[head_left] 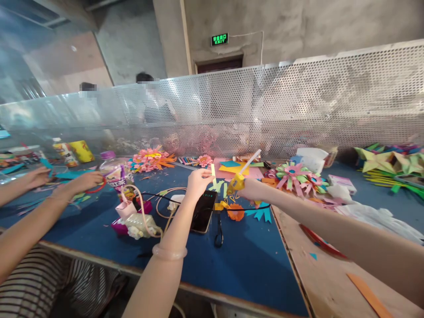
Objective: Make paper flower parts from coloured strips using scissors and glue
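My left hand (198, 182) pinches a pale green paper strip (213, 173) that stands up from the fingertips. Just to its right, my right hand (251, 190) is wrapped round a yellow glue gun (236, 185), with a whitish glue stick (251, 161) poking out of its back end. The gun's nozzle points down to the left, and I cannot see it touching the strip. Below the hands lie a dark phone (202, 216), an orange paper flower (236, 213) and a blue cut-paper piece (260, 213). A black cable passes between them.
A purple-capped bottle (111, 170) and a pink power plug (125, 208) with cables stand left. Paper flowers (152, 158) and another paper bouquet (298, 176) lie beyond. A perforated metal screen (265, 110) closes the back. At left, a co-worker's hands (88, 182) handle red scissors.
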### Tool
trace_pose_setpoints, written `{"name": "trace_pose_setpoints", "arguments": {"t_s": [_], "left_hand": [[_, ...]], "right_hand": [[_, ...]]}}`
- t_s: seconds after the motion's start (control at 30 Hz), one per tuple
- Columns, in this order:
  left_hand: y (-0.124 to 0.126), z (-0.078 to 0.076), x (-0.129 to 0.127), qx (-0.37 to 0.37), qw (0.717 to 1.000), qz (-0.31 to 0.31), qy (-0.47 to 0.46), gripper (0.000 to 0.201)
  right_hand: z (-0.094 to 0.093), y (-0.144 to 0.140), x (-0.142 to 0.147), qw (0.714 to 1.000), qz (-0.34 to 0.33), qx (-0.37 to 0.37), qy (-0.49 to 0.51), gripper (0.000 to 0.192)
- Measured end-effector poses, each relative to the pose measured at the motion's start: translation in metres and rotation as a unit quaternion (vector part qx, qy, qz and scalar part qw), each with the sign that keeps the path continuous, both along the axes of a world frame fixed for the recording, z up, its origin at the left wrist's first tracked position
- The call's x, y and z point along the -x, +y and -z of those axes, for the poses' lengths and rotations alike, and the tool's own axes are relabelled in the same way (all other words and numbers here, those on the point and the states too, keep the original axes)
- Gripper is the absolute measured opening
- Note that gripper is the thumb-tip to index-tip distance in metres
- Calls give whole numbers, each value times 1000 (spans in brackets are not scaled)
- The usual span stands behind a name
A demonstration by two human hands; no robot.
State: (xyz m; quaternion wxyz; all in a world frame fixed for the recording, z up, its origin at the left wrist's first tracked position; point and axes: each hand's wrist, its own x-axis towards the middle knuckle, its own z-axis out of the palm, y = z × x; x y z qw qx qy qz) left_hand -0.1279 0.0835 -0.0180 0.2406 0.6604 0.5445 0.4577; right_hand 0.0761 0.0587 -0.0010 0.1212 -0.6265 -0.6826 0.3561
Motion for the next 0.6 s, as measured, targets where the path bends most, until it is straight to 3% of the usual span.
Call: {"name": "trace_pose_setpoints", "arguments": {"t_s": [0.17,0.3,0.47,0.6], "left_hand": [[-2,-1,-1,-25,999,-10,-21,18],[-9,-12,-1,-100,989,-69,-83,13],[-11,-23,6,-213,936,-184,-212,24],[-7,-22,9,-242,905,-211,-278,31]], "right_hand": [[-18,2,9,996,-42,47,-56,21],[-32,2,20,993,-40,64,-90,24],[-47,4,35,993,-14,58,-105,25],[-48,6,43,992,-10,53,-115,26]]}}
